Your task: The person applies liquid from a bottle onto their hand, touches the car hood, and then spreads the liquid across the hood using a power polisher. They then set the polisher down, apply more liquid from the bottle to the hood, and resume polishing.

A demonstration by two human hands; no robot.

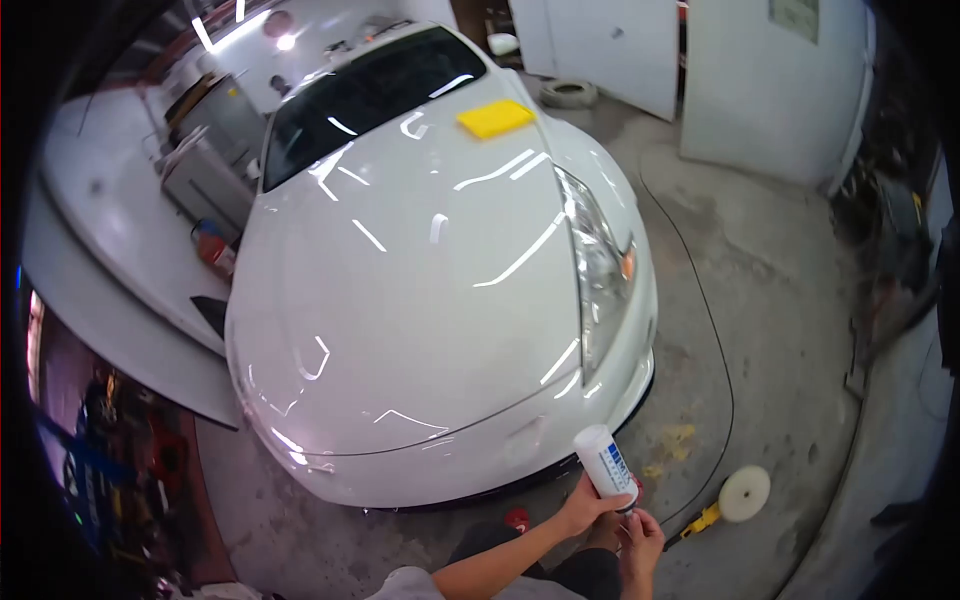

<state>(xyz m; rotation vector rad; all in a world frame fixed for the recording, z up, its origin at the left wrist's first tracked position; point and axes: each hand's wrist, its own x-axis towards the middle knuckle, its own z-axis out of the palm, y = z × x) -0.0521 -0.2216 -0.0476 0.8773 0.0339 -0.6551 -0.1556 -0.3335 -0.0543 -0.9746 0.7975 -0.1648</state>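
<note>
A white bottle [603,462] with blue lettering is tilted, its base pointing up toward the car and its dark neck end down toward me. My left hand [588,506] is wrapped around its lower part. At the neck end, the fingers of my right hand [643,541] are pinched together by the cap; the cap itself is mostly covered. Just beyond my hands stands a white car, its glossy hood [430,300] reflecting the ceiling lights. A folded yellow cloth [496,119] lies on the hood near the windshield.
On the concrete floor to the right lies a yellow polisher [704,519] with a round white pad [745,494]. A black cord [712,300] runs across the floor. A tire [568,94] lies at the back, and a red fire extinguisher [213,250] stands left of the car.
</note>
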